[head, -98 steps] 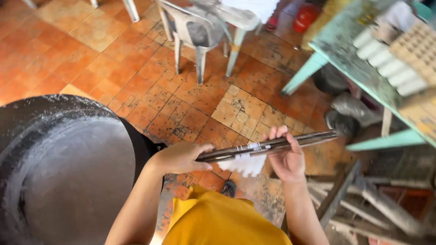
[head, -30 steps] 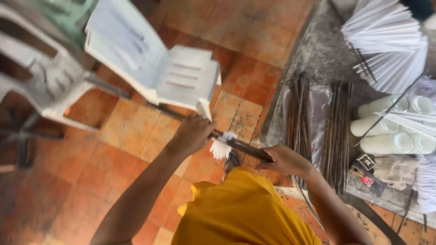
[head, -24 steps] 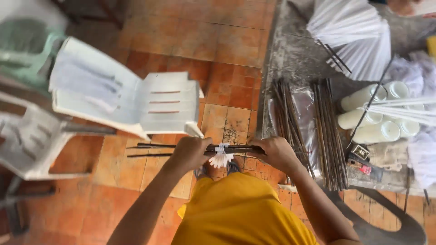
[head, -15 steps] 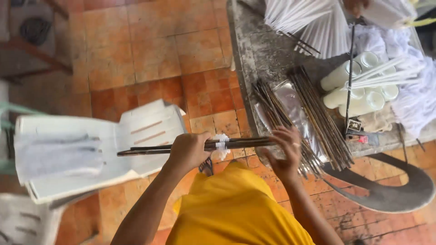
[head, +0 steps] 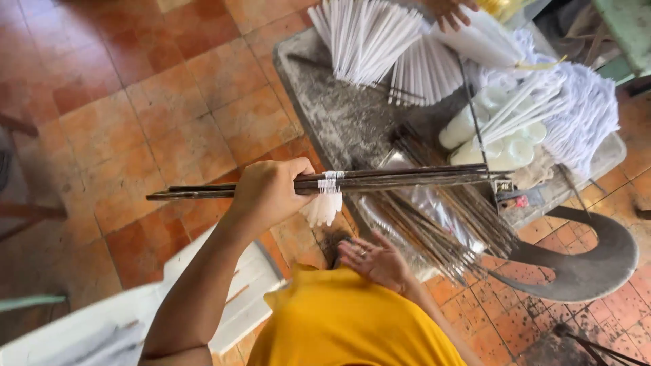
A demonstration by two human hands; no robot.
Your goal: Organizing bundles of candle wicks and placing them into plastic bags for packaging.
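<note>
Currently left hand point(head: 268, 193) grips the bundle of dark sticks point(head: 407, 178) level at frame centre, above the counter point(head: 325, 102). Right hand point(head: 376, 261) hangs open, empty, lower centre. Judgement: support the far end to prevent sagging.
</note>
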